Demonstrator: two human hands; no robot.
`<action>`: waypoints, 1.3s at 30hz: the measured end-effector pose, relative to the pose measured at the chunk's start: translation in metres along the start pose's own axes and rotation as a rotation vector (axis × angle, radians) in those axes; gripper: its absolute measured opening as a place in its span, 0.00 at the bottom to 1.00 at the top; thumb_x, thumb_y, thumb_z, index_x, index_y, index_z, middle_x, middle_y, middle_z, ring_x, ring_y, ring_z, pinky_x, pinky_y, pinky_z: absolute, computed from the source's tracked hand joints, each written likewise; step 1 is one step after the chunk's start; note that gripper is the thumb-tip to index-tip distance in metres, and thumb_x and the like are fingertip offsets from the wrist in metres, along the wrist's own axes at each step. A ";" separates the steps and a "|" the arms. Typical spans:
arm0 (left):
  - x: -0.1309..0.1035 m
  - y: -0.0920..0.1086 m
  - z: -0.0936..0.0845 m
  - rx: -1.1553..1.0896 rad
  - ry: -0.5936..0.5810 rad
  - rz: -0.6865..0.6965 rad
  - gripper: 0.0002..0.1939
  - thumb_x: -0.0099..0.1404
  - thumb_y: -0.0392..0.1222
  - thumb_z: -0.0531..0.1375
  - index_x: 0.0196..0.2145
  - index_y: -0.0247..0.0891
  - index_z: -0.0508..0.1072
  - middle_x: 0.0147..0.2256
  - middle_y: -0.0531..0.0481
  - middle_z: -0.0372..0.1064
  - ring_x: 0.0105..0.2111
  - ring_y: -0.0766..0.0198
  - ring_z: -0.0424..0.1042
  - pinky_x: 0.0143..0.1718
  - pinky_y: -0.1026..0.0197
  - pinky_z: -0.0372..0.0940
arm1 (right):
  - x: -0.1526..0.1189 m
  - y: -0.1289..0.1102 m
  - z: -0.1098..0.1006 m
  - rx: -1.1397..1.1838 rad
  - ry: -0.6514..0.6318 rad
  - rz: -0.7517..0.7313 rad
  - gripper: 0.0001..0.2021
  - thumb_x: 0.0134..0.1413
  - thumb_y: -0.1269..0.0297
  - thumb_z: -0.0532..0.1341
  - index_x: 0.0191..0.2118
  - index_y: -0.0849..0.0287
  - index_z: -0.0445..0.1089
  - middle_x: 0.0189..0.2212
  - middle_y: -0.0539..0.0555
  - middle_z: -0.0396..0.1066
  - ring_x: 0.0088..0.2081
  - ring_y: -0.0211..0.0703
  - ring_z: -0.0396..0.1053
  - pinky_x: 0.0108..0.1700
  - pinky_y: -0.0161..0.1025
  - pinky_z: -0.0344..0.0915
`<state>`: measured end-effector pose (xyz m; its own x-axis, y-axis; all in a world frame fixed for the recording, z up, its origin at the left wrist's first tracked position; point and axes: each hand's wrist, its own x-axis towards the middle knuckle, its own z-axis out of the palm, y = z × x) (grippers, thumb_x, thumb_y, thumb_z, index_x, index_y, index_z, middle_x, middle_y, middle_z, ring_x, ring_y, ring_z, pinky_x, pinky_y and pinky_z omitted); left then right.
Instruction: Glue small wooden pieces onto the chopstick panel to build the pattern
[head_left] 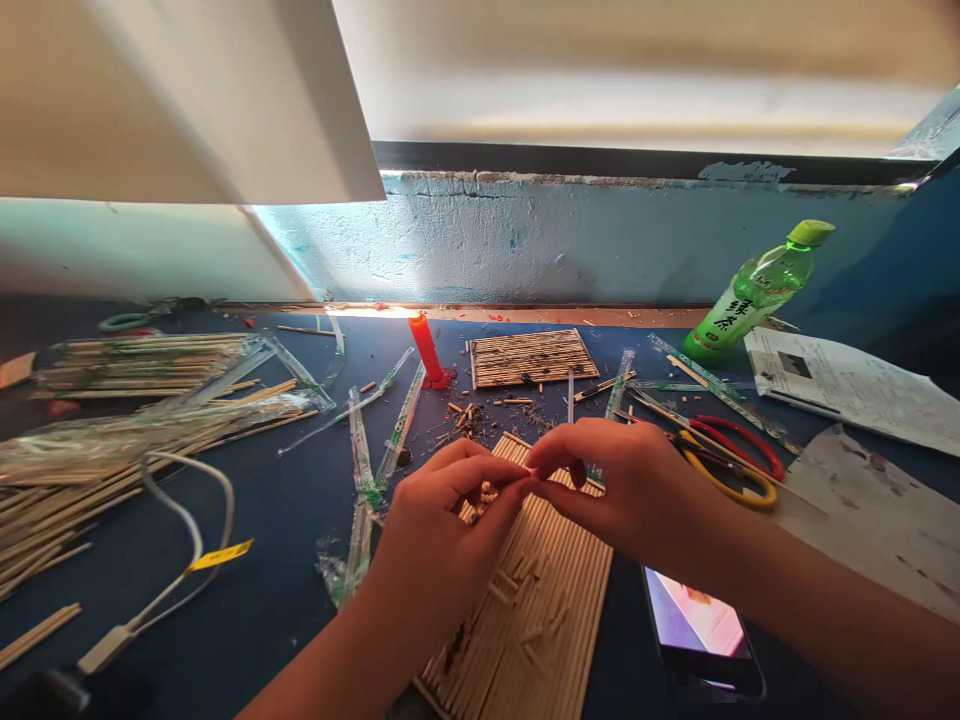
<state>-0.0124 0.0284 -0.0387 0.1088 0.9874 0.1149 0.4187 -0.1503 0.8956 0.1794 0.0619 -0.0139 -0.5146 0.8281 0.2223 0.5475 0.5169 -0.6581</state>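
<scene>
My left hand (pixel 457 510) and my right hand (pixel 607 480) meet fingertip to fingertip above a panel of wooden sticks (pixel 562 570) laid side by side. Both are closed in a pinch. Whatever sits between the fingertips is too small or too hidden to make out. Several short cut stick pieces (pixel 525 575) lie loose on the panel, with more partly covered by my left hand. Behind my hands, dark crumbs and stick scraps (pixel 469 420) are scattered on the blue table. A smaller stick panel (pixel 532 358) with dark marks lies farther back.
A red candle (pixel 426 350) stands upright near the wall. At left are bundled sticks (pixel 142 360) and a white cable (pixel 187 510). To the right are scissors (pixel 765 490), a phone (pixel 697 625), a tilted-looking green bottle (pixel 739 305) and papers (pixel 855 385). Clear wrappers (pixel 360 450) lie around.
</scene>
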 end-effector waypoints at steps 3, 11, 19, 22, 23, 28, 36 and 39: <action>-0.002 0.001 -0.001 -0.008 0.014 0.009 0.07 0.66 0.44 0.62 0.40 0.46 0.80 0.34 0.52 0.71 0.30 0.64 0.68 0.30 0.62 0.62 | 0.002 0.007 -0.007 0.031 -0.026 0.033 0.07 0.55 0.66 0.64 0.40 0.49 0.76 0.33 0.47 0.77 0.33 0.38 0.72 0.36 0.34 0.65; 0.002 -0.005 -0.011 0.061 0.041 0.010 0.06 0.68 0.44 0.60 0.38 0.45 0.78 0.35 0.52 0.71 0.31 0.63 0.68 0.32 0.60 0.62 | 0.011 0.049 -0.005 0.200 -0.161 0.218 0.05 0.53 0.61 0.65 0.35 0.55 0.78 0.29 0.49 0.76 0.31 0.38 0.71 0.32 0.34 0.65; 0.005 -0.008 -0.011 0.080 0.056 0.022 0.06 0.68 0.45 0.60 0.37 0.45 0.77 0.35 0.52 0.71 0.32 0.63 0.68 0.30 0.60 0.61 | 0.007 0.052 0.008 0.103 -0.159 0.096 0.07 0.52 0.67 0.66 0.39 0.53 0.76 0.34 0.48 0.77 0.35 0.37 0.73 0.40 0.36 0.68; 0.004 -0.008 -0.011 0.086 0.052 0.016 0.06 0.68 0.44 0.60 0.38 0.45 0.77 0.36 0.52 0.71 0.32 0.63 0.68 0.30 0.60 0.61 | 0.007 0.053 0.012 0.096 -0.171 0.067 0.09 0.52 0.68 0.66 0.41 0.54 0.75 0.36 0.49 0.77 0.37 0.38 0.73 0.42 0.36 0.68; 0.003 -0.008 -0.011 0.089 0.052 0.014 0.06 0.68 0.44 0.60 0.38 0.45 0.77 0.36 0.52 0.71 0.31 0.63 0.68 0.30 0.60 0.61 | 0.007 0.054 0.013 0.095 -0.174 0.062 0.08 0.53 0.68 0.66 0.41 0.54 0.74 0.36 0.49 0.77 0.37 0.38 0.73 0.42 0.37 0.69; 0.003 -0.007 -0.011 0.088 0.041 0.015 0.06 0.67 0.44 0.60 0.38 0.45 0.78 0.36 0.51 0.72 0.30 0.62 0.68 0.31 0.60 0.61 | 0.007 0.055 0.014 0.091 -0.179 0.038 0.07 0.53 0.67 0.65 0.40 0.55 0.74 0.35 0.50 0.77 0.37 0.39 0.73 0.42 0.38 0.69; 0.003 -0.007 -0.011 0.097 0.030 0.024 0.06 0.68 0.45 0.60 0.37 0.46 0.77 0.35 0.54 0.70 0.30 0.64 0.67 0.31 0.61 0.61 | 0.006 0.054 0.018 0.121 -0.175 0.026 0.06 0.54 0.67 0.65 0.39 0.55 0.73 0.35 0.48 0.76 0.36 0.37 0.72 0.41 0.36 0.68; 0.003 -0.007 -0.011 0.103 0.027 0.023 0.06 0.68 0.45 0.60 0.38 0.46 0.77 0.34 0.54 0.70 0.29 0.65 0.67 0.31 0.61 0.61 | 0.005 0.055 0.019 0.102 -0.162 0.016 0.05 0.54 0.68 0.66 0.38 0.55 0.73 0.34 0.48 0.76 0.36 0.36 0.72 0.41 0.35 0.67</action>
<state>-0.0249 0.0327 -0.0403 0.0956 0.9844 0.1475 0.5074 -0.1757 0.8436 0.1941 0.0904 -0.0626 -0.6105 0.7859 0.0984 0.4904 0.4727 -0.7322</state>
